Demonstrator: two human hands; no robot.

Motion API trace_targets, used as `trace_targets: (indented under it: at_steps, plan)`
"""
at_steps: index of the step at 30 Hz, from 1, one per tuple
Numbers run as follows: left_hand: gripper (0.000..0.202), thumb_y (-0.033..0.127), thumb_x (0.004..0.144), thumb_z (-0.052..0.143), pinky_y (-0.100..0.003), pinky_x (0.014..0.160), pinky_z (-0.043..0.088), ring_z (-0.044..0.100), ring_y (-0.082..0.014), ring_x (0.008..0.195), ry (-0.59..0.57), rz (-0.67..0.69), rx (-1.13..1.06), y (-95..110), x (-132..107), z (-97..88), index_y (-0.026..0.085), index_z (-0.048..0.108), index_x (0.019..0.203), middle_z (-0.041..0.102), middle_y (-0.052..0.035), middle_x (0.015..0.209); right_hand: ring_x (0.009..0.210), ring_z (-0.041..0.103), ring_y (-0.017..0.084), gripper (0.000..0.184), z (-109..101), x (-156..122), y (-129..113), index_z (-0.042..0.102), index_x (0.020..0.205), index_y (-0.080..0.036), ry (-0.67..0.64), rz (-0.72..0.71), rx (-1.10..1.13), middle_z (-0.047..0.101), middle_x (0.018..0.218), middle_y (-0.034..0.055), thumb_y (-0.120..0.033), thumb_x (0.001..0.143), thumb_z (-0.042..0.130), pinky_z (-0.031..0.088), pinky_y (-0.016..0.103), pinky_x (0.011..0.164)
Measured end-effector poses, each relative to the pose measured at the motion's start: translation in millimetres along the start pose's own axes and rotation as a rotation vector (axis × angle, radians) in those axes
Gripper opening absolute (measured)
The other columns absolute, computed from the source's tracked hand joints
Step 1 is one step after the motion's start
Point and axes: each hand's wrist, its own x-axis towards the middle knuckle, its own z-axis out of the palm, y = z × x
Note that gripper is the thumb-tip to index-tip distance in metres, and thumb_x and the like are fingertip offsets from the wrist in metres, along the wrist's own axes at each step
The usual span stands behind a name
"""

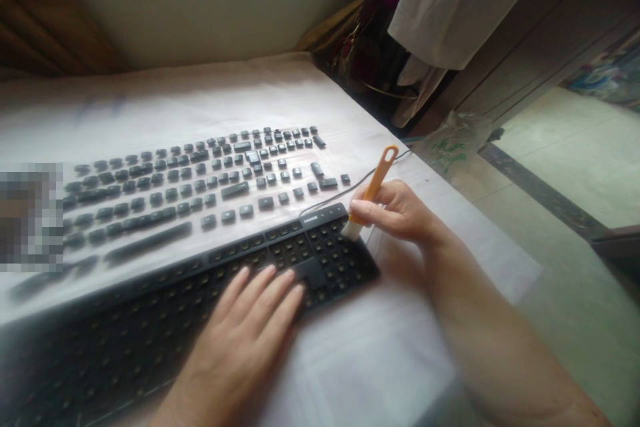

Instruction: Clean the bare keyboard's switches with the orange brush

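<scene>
A black keyboard (311, 271) with its keycaps off lies slanted across the white-covered table. My left hand (250, 327) rests flat on its middle, fingers stretched out and slightly apart. In my right hand (400, 210) is a small brush (379, 173) with an orange handle, gripped between thumb and fingers. The brush's pale bristles touch the key sockets at the keyboard's right end, by the number pad. Behind the keyboard, the loose black keycaps (245, 211) are laid out in rows that follow the keyboard's layout.
A thin black cable (345, 190) runs from the keyboard's back edge over the table's right side. The white cloth (280, 93) covers the table. Beyond its right edge hang clothes (450, 7), with a plastic bag (447, 143) below and tiled floor further right.
</scene>
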Motion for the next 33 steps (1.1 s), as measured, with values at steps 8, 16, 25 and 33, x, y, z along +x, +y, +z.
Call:
trace_targets:
  at_steps: [8,16,25,33]
  plan:
    - [0.033,0.025,0.103,0.049,-0.041,0.127,0.024,0.059,-0.0218,0.133,0.007,-0.023,-0.007,3.0,-1.9,2.9,0.021,0.067,0.131,0.069,-0.0043,0.137,0.057,0.059,0.013,0.031,4.1,2.2,4.1,0.067,0.071,-0.015,-0.076,-0.019,-0.126,0.065,0.062,0.0019,-0.038,0.091,0.059,0.044,0.023,0.056]
    - [0.035,0.026,0.102,0.05,-0.042,0.125,0.027,0.058,-0.0219,0.134,0.004,-0.027,0.003,2.4,-4.1,4.6,0.021,0.065,0.133,0.069,-0.0052,0.137,0.052,0.054,0.011,0.032,-3.8,-1.4,-3.0,0.064,0.067,-0.017,0.001,0.016,0.024,0.062,0.058,0.0008,-0.04,0.089,0.062,0.043,0.022,0.051]
    - [0.034,0.028,0.102,0.051,-0.042,0.126,0.027,0.059,-0.0222,0.133,-0.005,-0.012,0.008,1.1,-3.0,3.0,0.021,0.066,0.132,0.069,-0.0045,0.138,0.052,0.055,0.012,0.029,-9.3,-2.2,-2.1,0.067,0.069,-0.016,-0.008,0.028,-0.052,0.063,0.059,0.0011,-0.036,0.088,0.062,0.042,0.024,0.052]
    - [0.034,0.028,0.102,0.05,-0.041,0.125,0.027,0.06,-0.022,0.131,-0.006,0.003,0.008,0.3,-1.8,2.1,0.021,0.067,0.131,0.069,-0.0044,0.137,0.057,0.059,0.016,0.028,-7.5,-0.5,3.6,0.068,0.069,-0.018,-0.092,0.018,-0.165,0.065,0.06,0.0015,-0.036,0.089,0.061,0.044,0.027,0.056]
